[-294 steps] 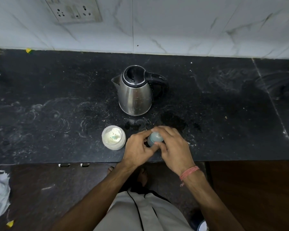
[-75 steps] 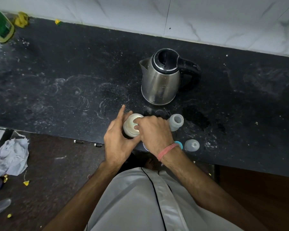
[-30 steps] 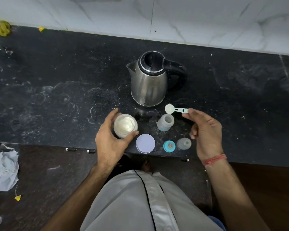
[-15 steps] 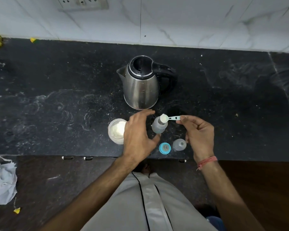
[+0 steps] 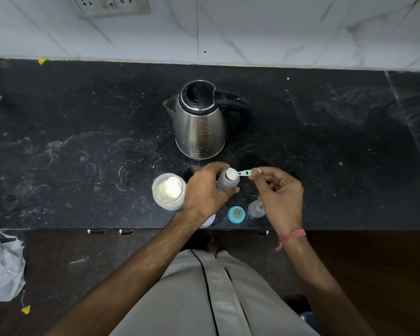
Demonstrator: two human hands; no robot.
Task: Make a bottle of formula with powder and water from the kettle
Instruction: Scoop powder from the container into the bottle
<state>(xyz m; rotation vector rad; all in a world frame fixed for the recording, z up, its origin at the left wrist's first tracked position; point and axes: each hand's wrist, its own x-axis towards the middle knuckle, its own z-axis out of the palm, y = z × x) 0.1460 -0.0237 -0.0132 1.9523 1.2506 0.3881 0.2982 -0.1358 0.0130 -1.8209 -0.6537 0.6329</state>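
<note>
One dusty black counter (image 5: pixel 83 146) under white marble wall (image 5: pixel 277 27).

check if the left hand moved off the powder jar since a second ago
Yes. The left hand was wrapped around the powder jar a second ago; it has shifted right, away from the jar, and now grips the bottle in front of the kettle.

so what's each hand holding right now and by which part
The left hand wraps the body of the bottle. The right hand pinches the handle end of the scoop, whose bowl is over the bottle's mouth.
</note>
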